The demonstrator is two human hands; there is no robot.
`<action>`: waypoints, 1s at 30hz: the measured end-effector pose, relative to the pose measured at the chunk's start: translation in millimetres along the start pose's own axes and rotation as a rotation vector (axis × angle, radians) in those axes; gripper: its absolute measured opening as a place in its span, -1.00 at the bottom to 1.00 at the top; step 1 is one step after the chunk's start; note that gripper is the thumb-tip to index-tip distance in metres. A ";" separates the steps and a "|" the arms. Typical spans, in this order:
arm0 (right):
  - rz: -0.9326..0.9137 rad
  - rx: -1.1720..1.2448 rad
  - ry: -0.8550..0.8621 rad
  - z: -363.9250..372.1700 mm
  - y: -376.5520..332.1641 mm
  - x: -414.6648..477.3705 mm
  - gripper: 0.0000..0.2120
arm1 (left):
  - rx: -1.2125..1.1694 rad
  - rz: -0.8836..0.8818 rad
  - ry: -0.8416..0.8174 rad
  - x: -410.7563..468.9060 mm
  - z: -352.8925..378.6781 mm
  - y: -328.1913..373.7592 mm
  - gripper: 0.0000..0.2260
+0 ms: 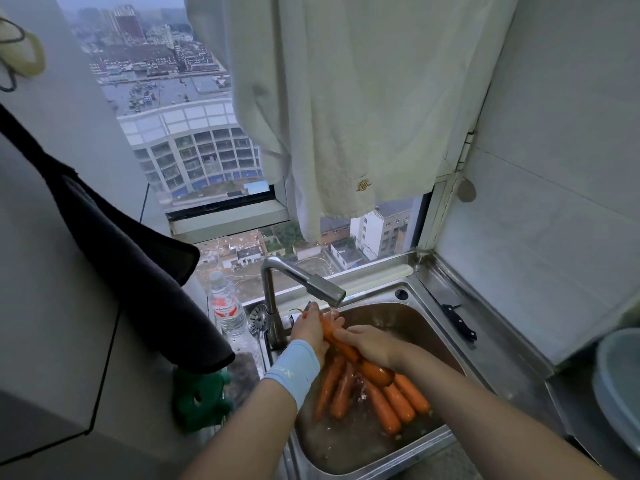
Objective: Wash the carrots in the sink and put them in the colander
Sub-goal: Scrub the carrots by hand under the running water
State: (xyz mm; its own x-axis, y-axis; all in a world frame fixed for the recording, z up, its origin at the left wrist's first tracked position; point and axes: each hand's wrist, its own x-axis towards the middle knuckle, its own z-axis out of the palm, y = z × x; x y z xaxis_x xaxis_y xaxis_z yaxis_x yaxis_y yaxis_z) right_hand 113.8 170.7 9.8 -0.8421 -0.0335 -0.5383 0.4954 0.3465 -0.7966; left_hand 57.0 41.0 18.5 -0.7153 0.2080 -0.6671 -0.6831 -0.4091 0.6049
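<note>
I see the steel sink (381, 448), set in a steel surface (502, 348) under a high window (194, 150), holding some water and a heap of carrots (398, 403); I count about six, overlapping. A pale round bowl (602, 375) sits at the right edge, its inside hidden. Under the faucet (311, 282), the left hand (310, 329) curls round one more carrot (330, 332) at its thin end and the right hand (367, 342) wraps its middle. One knife (459, 320) lies beside the sink; one water bottle (227, 310) stands left
</note>
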 end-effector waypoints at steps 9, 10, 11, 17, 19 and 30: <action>0.067 0.129 -0.082 -16.3 9.0 2.1 -0.36 | -0.094 -0.017 -0.126 -10.1 -13.2 7.2 -0.76; 0.061 0.133 -0.100 -15.4 7.8 2.4 -0.40 | -0.088 -0.003 -0.120 -9.9 -13.0 6.4 -0.77; 0.043 0.125 -0.112 -13.9 6.0 2.6 -0.46 | -0.081 0.006 -0.115 -10.1 -12.1 5.7 -0.77; -0.040 0.073 -0.004 2.3 -1.6 1.9 -0.49 | 0.105 0.098 0.020 -3.0 -3.6 1.9 -0.67; -0.063 0.032 0.022 1.2 3.6 3.1 -0.41 | 0.070 0.061 -0.041 -8.4 -4.6 1.5 -0.74; -0.050 -0.236 0.047 14.1 -5.1 -2.5 -0.53 | 0.512 0.277 0.158 -20.2 -9.3 -7.7 -0.70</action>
State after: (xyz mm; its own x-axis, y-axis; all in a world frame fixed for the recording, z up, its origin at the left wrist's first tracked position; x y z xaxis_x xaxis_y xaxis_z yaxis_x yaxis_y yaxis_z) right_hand 116.3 155.7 11.3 -0.8760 -0.0139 -0.4821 0.3943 0.5549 -0.7325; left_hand 78.1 31.7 23.2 -0.8729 0.0042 -0.4880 -0.4869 0.0588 0.8715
